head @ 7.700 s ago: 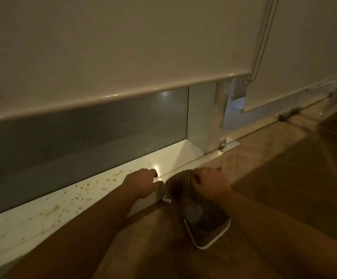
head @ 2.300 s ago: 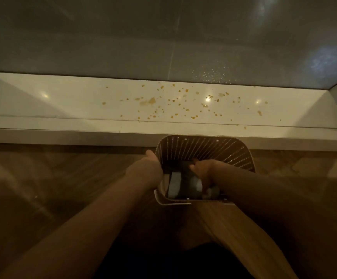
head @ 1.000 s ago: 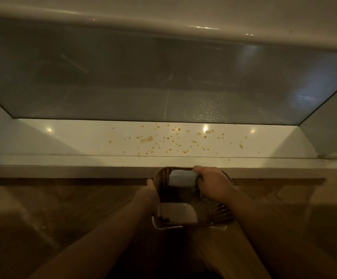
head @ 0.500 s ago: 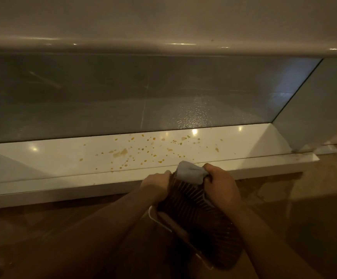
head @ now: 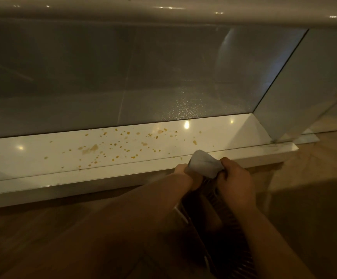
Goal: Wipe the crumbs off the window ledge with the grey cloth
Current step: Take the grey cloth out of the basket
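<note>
Orange-brown crumbs [head: 123,146] lie scattered over the middle of the white window ledge [head: 28,158]. The grey cloth [head: 203,163] is bunched up just in front of the ledge's front edge, above the rim of a dark slotted basket [head: 224,218]. My right hand [head: 234,180] grips the cloth's right side. My left hand [head: 183,174] is closed at the cloth's left side, against the basket's rim; whether it holds the cloth or the rim is unclear. Both hands are below and right of the crumbs.
Dark window glass [head: 123,77] rises behind the ledge, with a roller blind's bottom bar [head: 163,15] above. A grey side panel [head: 304,87] closes the ledge's right end. The basket sits on a wooden floor [head: 43,238].
The cloth came out of the basket in my right hand and now sits a little higher, by the ledge's edge. My left hand stays at the basket's rim. The view has shifted left.
</note>
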Demonstrator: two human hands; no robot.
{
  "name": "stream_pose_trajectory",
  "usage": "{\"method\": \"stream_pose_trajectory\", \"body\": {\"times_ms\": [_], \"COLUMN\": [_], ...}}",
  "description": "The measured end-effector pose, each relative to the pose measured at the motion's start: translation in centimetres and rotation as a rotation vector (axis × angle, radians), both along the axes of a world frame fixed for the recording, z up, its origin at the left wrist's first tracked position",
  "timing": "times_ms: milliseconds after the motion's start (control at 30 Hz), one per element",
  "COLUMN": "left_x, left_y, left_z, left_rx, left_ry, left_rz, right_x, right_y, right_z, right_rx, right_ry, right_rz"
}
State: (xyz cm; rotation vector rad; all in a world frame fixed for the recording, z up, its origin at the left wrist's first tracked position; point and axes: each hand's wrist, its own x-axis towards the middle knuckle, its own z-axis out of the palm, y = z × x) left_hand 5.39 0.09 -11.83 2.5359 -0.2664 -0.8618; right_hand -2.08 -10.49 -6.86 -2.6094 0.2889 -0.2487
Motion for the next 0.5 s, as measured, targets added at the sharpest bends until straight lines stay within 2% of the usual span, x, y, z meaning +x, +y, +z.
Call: {"method": "stream_pose_trajectory", "body": {"times_ms": [167,267,400,500], "left_x": [-1.7,-2.0,-3.5,-4.0], "left_y": [-3.4,-3.5,-3.0,-2.6], "left_z": [0.7,0.8,0.5,-0.8], "left_rx": [-0.179,-0.101,-0.08,-0.038], "left_ry": [-0.042,-0.014,-0.1,-0.075], "left_rz": [-0.107,-0.128,-0.204,-0.272], "right_x": [-0.5,-0.4,1.1,3.5], "right_y": [-1.0,-1.1,-0.8,-0.7], "right_z": [-0.8,-1.1,-1.2,-1.5], "right_rx": [0.092,0.152,0.257,0.271], "right_ry": [-0.039,-0.052,-0.055,-0.03], "right_rz": [-0.08,-0.162,-0.243,-0.241]}}
